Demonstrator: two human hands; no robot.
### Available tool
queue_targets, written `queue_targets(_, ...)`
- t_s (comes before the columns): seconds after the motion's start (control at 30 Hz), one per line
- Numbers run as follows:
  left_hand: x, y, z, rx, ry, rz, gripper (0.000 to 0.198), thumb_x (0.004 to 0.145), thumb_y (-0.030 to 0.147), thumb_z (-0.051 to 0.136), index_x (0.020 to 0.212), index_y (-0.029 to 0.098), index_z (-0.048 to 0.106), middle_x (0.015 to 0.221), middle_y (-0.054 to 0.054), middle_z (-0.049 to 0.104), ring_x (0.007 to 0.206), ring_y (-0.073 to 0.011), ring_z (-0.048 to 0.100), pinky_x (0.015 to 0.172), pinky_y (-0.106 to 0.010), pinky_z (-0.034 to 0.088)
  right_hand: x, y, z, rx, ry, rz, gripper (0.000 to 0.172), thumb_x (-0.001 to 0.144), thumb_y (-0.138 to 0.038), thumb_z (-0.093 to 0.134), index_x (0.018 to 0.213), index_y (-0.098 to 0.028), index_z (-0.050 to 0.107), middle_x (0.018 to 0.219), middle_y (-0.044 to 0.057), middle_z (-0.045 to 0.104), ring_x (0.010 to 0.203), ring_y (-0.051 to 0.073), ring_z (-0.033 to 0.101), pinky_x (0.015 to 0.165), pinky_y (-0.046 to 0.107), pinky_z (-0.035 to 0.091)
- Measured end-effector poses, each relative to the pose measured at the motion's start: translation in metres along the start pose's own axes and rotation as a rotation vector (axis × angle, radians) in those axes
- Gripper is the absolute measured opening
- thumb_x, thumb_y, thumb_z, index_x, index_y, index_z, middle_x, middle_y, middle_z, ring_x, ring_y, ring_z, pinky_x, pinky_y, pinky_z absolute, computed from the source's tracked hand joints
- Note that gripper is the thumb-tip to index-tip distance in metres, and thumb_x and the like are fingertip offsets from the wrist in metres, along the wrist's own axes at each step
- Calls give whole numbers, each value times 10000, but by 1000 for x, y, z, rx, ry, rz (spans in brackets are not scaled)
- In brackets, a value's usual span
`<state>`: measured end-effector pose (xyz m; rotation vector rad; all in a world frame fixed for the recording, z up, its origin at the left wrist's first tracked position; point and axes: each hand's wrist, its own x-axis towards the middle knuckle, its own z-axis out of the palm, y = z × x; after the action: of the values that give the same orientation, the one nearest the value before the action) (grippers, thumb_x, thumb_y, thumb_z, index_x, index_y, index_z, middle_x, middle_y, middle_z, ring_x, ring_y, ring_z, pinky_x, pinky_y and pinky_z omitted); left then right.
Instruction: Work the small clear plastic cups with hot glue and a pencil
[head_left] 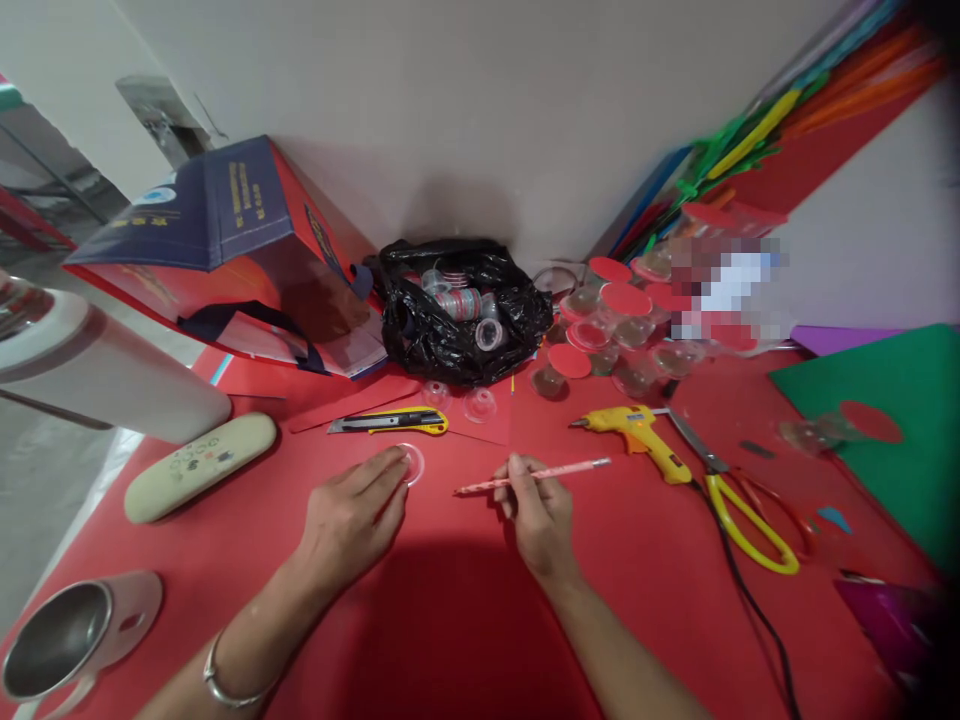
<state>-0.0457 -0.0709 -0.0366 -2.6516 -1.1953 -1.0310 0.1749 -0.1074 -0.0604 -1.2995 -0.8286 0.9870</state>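
Pink pencil [564, 470] lies slantwise in the right hand [538, 505], pinched between thumb and fingers, its dark tip pointing left and hanging just over or on the red-covered bench [637, 580]; I cannot tell whether it touches. To the left of that tip, with a gap between, a clear round plastic piece [417, 466] sits on the bench, partly hidden by the left hand [352, 510]. That hand's fingers stretch forward, close together, their tips over the piece; whether they pinch it, I cannot tell. A silvery bracelet [214, 682] circles the left wrist.

Just beyond the left hand lies a yellow and black utility knife [390, 422]. Behind it, a black plastic bag [442, 350] gapes, showing small clear cups [459, 303] within. To its right cluster clear cups topped with red discs [626, 300].

Right of the pencil lie a yellow glue gun [637, 432] and, beside it, scissors [713, 464] with yellow and red handles. Along the left side, from far to near, are a pale flask [112, 370], a cream case [202, 468] with small printed pictures, and a mug [139, 600].
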Motion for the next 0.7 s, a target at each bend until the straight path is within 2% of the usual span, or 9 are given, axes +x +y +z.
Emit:
queue_targets(0.3,3,2,-2,61,-16,20,202,954,190,545,1081,177,702,1103,-69,765,873,-170,755,746,-240,617,0,-1,0,-4,5,36,465,903,-608,606,703,-187,607,530,-36,528,432,87,431,418,209,361)
queue_targets(0.37,1,6,-3,105,-85,-11,234,963,213,522,1125,182,687,1159,-71,749,879,-182,748,708,-254,620,-1,-4,1,-15,13,31,478,894,-623,606,692,-189,604,525,-35,523,428,90,431,414,212,362)
queue_targets(0.53,-8,18,-4,224,-346,-88,400,920,237,507,1296,141,601,1353,-138,643,824,-231,723,517,-306,594,-1,-3,0,-68,4,1,468,923,-595,583,690,-190,613,548,-26,535,445,92,443,437,219,378)
queue_targets(0.7,-10,25,-7,218,-502,-173,555,853,178,536,1407,151,528,1423,-141,586,619,-182,679,476,-303,568,-4,3,-1,-98,7,-4,450,949,-552,572,682,-191,601,558,-21,532,472,107,460,453,229,394)
